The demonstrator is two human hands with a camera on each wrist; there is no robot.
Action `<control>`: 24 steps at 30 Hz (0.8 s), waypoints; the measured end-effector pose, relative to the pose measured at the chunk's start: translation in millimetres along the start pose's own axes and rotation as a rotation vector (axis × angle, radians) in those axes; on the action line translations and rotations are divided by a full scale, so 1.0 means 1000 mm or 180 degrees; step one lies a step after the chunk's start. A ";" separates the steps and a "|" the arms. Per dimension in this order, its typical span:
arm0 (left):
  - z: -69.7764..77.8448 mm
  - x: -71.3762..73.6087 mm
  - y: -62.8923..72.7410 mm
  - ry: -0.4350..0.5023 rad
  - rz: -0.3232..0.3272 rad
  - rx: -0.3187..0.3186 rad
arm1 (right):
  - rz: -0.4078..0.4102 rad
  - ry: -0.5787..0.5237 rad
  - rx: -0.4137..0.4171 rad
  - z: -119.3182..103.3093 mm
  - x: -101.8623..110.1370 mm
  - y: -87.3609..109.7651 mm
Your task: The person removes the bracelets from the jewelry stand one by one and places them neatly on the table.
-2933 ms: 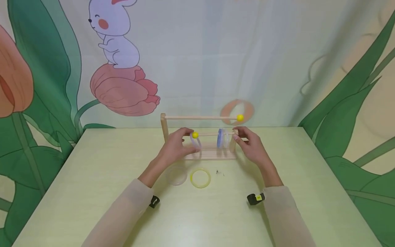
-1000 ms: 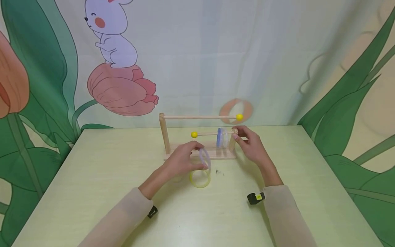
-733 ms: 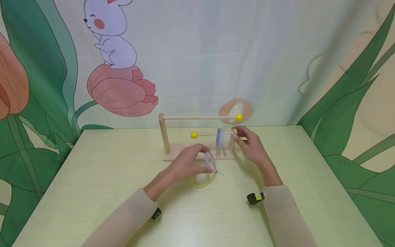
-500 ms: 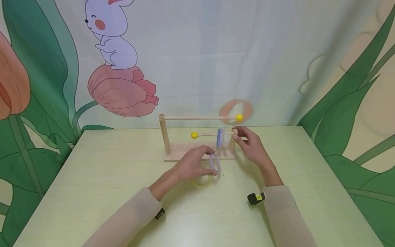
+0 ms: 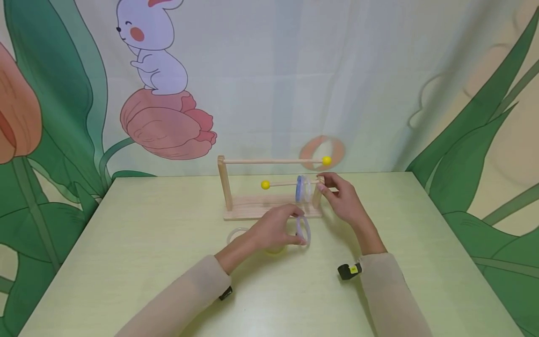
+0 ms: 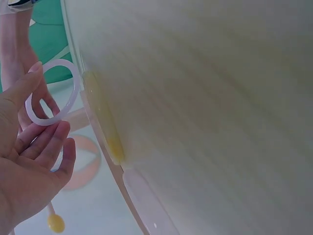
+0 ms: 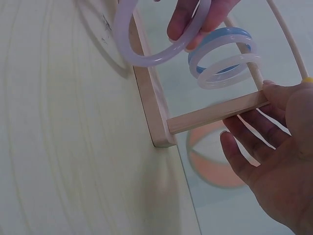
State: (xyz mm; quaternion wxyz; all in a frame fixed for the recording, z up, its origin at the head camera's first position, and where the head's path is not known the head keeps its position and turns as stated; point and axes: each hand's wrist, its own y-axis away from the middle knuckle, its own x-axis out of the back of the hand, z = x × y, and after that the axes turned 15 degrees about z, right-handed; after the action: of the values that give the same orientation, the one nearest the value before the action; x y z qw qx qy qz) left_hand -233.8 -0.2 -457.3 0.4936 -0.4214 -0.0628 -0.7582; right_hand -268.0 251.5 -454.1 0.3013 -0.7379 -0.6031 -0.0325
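My left hand (image 5: 273, 228) pinches a pale lavender bangle (image 5: 309, 230) between thumb and fingers, upright in front of the wooden bangle stand (image 5: 246, 208). In the right wrist view the same lavender bangle (image 7: 151, 59) hangs above the table. My right hand (image 5: 343, 199) grips the top of the stand's short right post (image 7: 220, 112). On the lower rod (image 5: 280, 183), near that post, hang a blue bangle (image 5: 299, 188) and two pale ones. Below my left hand lies a yellow bangle (image 6: 103, 117), mostly hidden in the head view. Beside it is a clear pinkish bangle (image 5: 236, 230), partly covered by the wrist.
The stand's taller left post (image 5: 225, 185) carries a bare upper rod (image 5: 269, 161) tipped with a yellow ball (image 5: 326, 160). Another yellow ball (image 5: 265, 185) caps the lower rod. Behind the table (image 5: 147, 243) hangs a printed curtain (image 5: 252, 93).
My left hand has brought the lavender bangle away from the lower rod's ball end, down and to the right, in front of the stand. My right hand has stayed on the post.
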 end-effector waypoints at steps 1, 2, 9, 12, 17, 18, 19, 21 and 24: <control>0.000 -0.001 0.000 0.0001 -0.0013 0.0006 | 0.0003 0.0000 -0.0004 0.000 0.000 0.000; 0.001 -0.002 -0.001 0.0010 -0.0026 0.0019 | 0.0007 -0.0003 -0.0011 0.000 0.000 0.000; 0.003 -0.005 -0.001 -0.0102 -0.0076 0.0062 | -0.0009 -0.0038 -0.0044 -0.002 -0.001 -0.001; 0.004 -0.005 -0.002 -0.0157 -0.0111 0.0066 | -0.0026 -0.0049 -0.0050 -0.016 0.001 0.002; 0.005 -0.005 -0.002 -0.0161 -0.0156 0.0101 | -0.0013 -0.0057 -0.0036 -0.011 0.001 0.000; 0.005 -0.004 -0.002 -0.0165 -0.0166 0.0111 | -0.0002 -0.0069 -0.0032 -0.005 0.000 -0.001; 0.004 -0.004 -0.002 -0.0172 -0.0177 0.0124 | 0.0004 -0.0059 -0.0025 -0.003 0.000 -0.001; 0.004 -0.004 -0.002 -0.0185 -0.0205 0.0139 | 0.0016 -0.0045 -0.0022 -0.003 -0.001 -0.001; 0.003 -0.004 -0.002 -0.0251 -0.0257 0.0140 | 0.0031 -0.0026 -0.0009 -0.002 -0.002 -0.001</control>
State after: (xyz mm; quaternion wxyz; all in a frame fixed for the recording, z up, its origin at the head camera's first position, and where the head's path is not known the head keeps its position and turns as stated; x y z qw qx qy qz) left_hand -233.4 5.1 -457.0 0.4689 -0.4371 -0.1159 -0.7587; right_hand -268.7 248.7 -453.5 0.2979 -0.7413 -0.6007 -0.0288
